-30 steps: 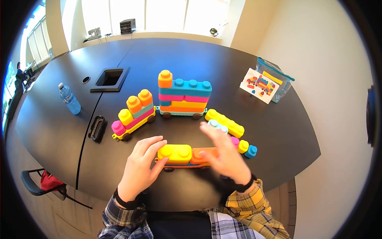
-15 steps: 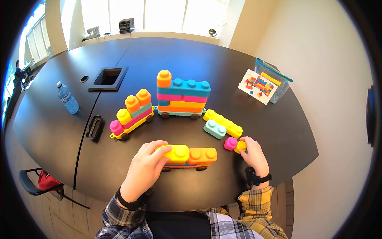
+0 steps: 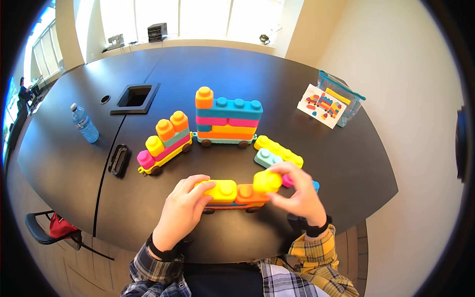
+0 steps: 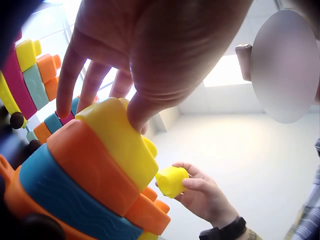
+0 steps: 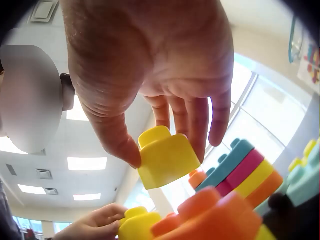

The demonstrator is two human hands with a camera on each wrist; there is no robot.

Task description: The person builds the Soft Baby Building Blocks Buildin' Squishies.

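Observation:
My left hand (image 3: 179,208) grips the yellow two-stud block (image 4: 122,142) on top of a wheeled wagon (image 4: 82,187), thumb on one side and fingers on the other. Beside that block sits an orange block (image 3: 244,193), and a blue layer shows beneath. Between thumb and fingers, my right hand (image 3: 303,199) pinches a small yellow one-stud block (image 5: 167,157). That block hangs just above the wagon's right end, its stud facing up in the right wrist view. Past the right hand lie a pink block (image 3: 287,181) and a blue block (image 3: 315,186), both partly hidden.
Behind stand a tall block wagon (image 3: 230,121) and a stepped one (image 3: 167,142) linked to it. Loose yellow (image 3: 287,152) and pale teal (image 3: 264,157) blocks lie right. A bottle (image 3: 85,123), black holder (image 3: 118,160), picture card (image 3: 322,106) and clear bag (image 3: 350,111) stand farther out.
My right hand went from the wagon to the small loose blocks at right, took the yellow one-stud block and brought it back over the wagon's right end. The left hand stays on its block.

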